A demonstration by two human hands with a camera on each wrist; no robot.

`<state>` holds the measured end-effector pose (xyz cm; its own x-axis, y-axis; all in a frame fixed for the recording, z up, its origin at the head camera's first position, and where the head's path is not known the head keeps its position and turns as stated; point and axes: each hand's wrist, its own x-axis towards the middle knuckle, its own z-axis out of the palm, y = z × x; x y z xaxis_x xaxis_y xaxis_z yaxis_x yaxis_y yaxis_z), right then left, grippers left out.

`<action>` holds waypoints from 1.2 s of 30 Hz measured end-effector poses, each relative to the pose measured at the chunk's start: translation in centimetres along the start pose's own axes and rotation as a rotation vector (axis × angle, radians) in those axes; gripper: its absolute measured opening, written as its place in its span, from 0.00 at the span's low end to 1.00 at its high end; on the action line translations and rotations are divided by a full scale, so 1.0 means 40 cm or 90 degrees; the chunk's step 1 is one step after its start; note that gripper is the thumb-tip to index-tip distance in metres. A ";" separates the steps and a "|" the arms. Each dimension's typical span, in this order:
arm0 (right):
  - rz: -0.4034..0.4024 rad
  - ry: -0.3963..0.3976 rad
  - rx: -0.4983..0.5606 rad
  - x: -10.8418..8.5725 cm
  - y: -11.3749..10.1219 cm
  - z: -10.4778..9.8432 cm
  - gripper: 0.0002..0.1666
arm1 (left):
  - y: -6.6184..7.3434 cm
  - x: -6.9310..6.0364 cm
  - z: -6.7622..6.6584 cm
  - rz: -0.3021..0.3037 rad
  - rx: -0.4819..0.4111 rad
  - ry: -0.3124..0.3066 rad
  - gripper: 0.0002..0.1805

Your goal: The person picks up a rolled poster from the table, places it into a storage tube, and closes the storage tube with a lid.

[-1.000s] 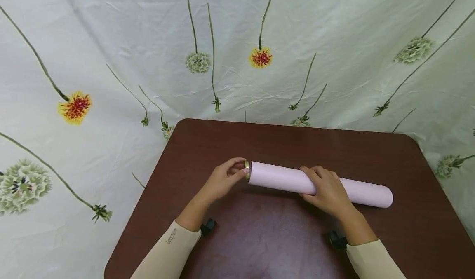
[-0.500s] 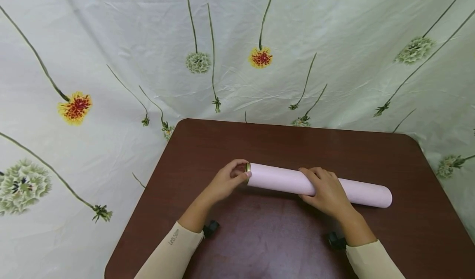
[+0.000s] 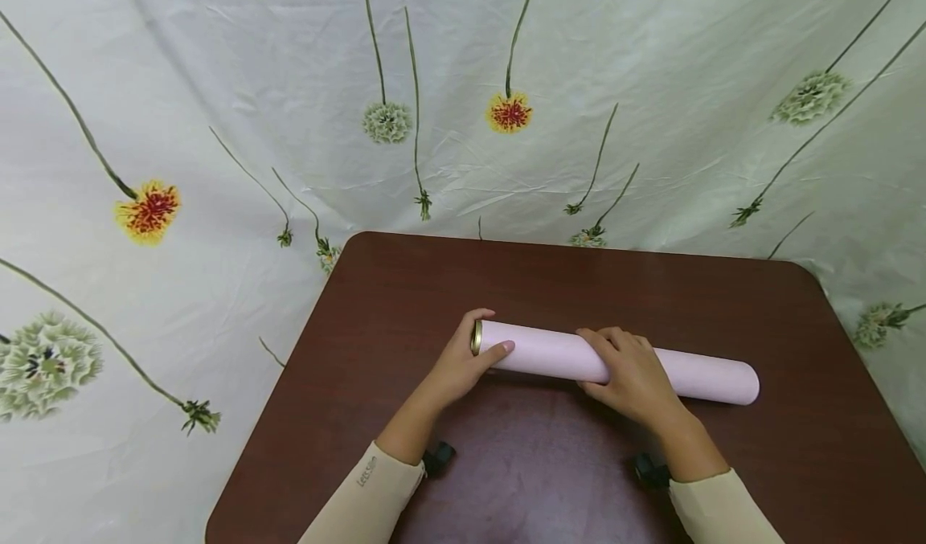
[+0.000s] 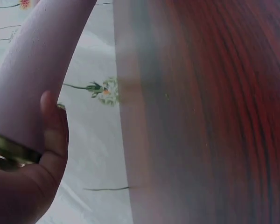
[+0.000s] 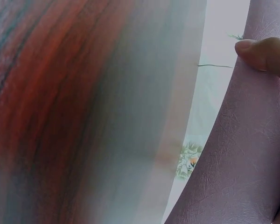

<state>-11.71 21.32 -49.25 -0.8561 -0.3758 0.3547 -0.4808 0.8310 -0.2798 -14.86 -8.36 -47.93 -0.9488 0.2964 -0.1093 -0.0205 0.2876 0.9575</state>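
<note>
A long pink cardboard tube [image 3: 546,353] lies slantwise above the table, its right end lower in the head view. A gold-rimmed cap [image 3: 477,338] sits on its left end. My left hand [image 3: 461,367] grips that end, thumb along the near side and fingers behind. Around the middle of the tube my right hand [image 3: 637,377] holds on, fingers over the top. The left wrist view has the gold rim [image 4: 11,150] close to the palm, with the thumb [image 4: 52,123] on the tube. In the right wrist view, the right thumb [image 5: 261,53] presses the tube's wrinkled surface [image 5: 247,135].
The dark reddish-brown table [image 3: 405,279] has rounded corners. Behind and to the left of it hangs a pale cloth [image 3: 289,70] printed with flowers. A black wrist camera [image 3: 437,458] sits under the left wrist, another black camera [image 3: 651,472] under the right.
My left hand has moved right, from pinching the gold-rimmed cap, apart from the tube at first, to gripping the tube's end. The cap now sits against the tube, which has shifted slightly left.
</note>
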 end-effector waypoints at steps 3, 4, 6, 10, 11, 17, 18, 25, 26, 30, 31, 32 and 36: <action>0.004 -0.004 0.000 0.001 -0.002 -0.001 0.47 | -0.001 0.002 0.009 -0.001 -0.015 0.014 0.40; 0.004 -0.004 -0.001 0.002 -0.002 -0.001 0.47 | -0.001 0.003 0.011 -0.001 -0.017 0.017 0.40; 0.003 -0.004 -0.002 0.002 -0.003 0.000 0.47 | -0.002 0.002 0.013 -0.004 -0.012 0.022 0.38; 0.002 -0.003 -0.004 0.003 -0.003 0.001 0.47 | -0.002 0.001 0.012 0.001 0.013 0.014 0.33; 0.002 -0.003 -0.005 0.003 -0.003 0.002 0.47 | -0.002 0.001 0.011 0.003 0.018 0.012 0.32; 0.004 -0.005 -0.004 0.005 -0.005 0.003 0.47 | -0.001 -0.002 0.009 0.009 0.017 0.004 0.27; 0.004 -0.006 -0.004 0.005 -0.006 0.004 0.47 | -0.001 -0.003 0.009 0.011 0.015 0.004 0.27; 0.004 -0.010 -0.006 0.007 -0.010 0.008 0.48 | -0.005 -0.008 0.011 0.008 0.012 -0.007 0.25; 0.004 -0.010 -0.006 0.008 -0.010 0.009 0.48 | -0.006 -0.008 0.011 0.007 0.014 -0.008 0.25; 0.002 -0.014 -0.006 0.009 -0.011 0.011 0.48 | -0.010 -0.008 0.010 0.010 0.027 -0.009 0.25; 0.002 -0.014 -0.006 0.009 -0.011 0.011 0.47 | -0.011 -0.008 0.009 0.010 0.031 -0.008 0.25; 0.002 -0.015 -0.006 0.009 -0.012 0.012 0.47 | -0.011 -0.008 0.009 0.010 0.037 -0.009 0.25; 0.000 -0.017 -0.006 0.009 -0.011 0.012 0.48 | -0.014 -0.007 0.005 0.012 0.064 -0.011 0.24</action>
<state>-11.90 20.60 -49.42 -0.8607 -0.3873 0.3305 -0.4796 0.8346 -0.2709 -14.51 -8.41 -48.50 -0.9429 0.3183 -0.0975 0.0292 0.3709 0.9282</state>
